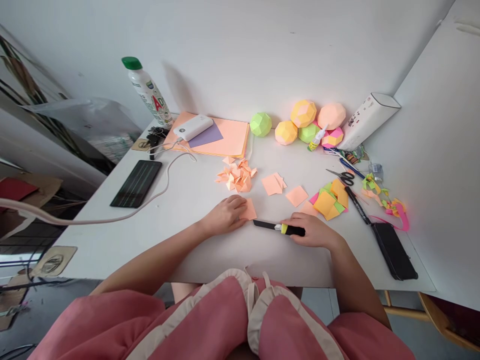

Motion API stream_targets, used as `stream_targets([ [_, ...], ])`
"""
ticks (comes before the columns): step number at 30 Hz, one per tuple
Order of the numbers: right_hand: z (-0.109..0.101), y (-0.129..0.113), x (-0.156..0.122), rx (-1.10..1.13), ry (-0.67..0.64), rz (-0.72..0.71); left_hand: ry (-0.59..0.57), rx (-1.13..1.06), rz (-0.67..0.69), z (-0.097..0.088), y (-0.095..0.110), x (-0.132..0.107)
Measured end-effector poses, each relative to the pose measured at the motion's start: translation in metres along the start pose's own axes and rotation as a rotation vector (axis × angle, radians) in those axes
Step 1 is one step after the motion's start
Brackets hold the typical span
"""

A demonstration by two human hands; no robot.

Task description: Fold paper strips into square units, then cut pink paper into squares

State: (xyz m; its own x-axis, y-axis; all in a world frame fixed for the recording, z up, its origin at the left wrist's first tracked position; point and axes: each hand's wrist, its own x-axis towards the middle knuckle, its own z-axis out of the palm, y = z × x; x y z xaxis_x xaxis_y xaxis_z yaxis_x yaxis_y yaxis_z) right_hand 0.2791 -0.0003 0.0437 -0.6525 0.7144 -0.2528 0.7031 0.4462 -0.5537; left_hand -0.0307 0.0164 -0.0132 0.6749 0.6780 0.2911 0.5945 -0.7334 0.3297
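My left hand [226, 215] presses a small peach paper square [250, 209] onto the white table, its fingers curled together over the paper's left side. My right hand [311, 230] grips the black and yellow handle of a utility knife [267, 225]. The knife lies low and sideways, its dark blade pointing left, with the tip close to the lower right corner of that square. Just behind my left hand is a heap of folded peach paper pieces [237, 176]. Flat peach squares [272, 184] lie to its right, and a pile of orange, green and pink paper [330, 201] is beyond my right hand.
Several faceted paper balls [303, 113] and a glue bottle [317, 140] stand by the wall. Scissors [343, 176], a black marker [357, 205] and a black case [393, 251] lie right. A phone [137, 183], cable [167, 187], power bank [193, 128] and bottle [150, 95] are left.
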Motion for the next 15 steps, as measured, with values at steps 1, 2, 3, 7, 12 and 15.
stream_targets([
  [1, 0.0006, 0.0001, 0.0001, -0.006, 0.0, -0.001, 0.002, 0.003, 0.005, -0.0002, 0.0, 0.0001],
  [2, 0.001, 0.0003, 0.0002, -0.01, -0.001, -0.002, 0.005, 0.005, 0.01, -0.0005, 0.0, 0.0003],
  [3, 0.0013, 0.0005, 0.0003, -0.012, -0.002, -0.003, 0.01, 0.005, 0.015, -0.0009, 0.0, 0.0004],
  [7, 0.0017, 0.0012, 0.0003, -0.015, 0.002, -0.005, 0.03, -0.002, 0.03, -0.0021, 0.0, 0.0012],
  [12, 0.0019, 0.0014, 0.0001, -0.02, 0.005, -0.011, 0.042, -0.005, 0.038, -0.0025, -0.0008, 0.0015],
  [15, 0.0019, 0.001, 0.0003, -0.017, 0.009, -0.024, 0.051, -0.001, 0.046, -0.0024, -0.0014, 0.0016],
])
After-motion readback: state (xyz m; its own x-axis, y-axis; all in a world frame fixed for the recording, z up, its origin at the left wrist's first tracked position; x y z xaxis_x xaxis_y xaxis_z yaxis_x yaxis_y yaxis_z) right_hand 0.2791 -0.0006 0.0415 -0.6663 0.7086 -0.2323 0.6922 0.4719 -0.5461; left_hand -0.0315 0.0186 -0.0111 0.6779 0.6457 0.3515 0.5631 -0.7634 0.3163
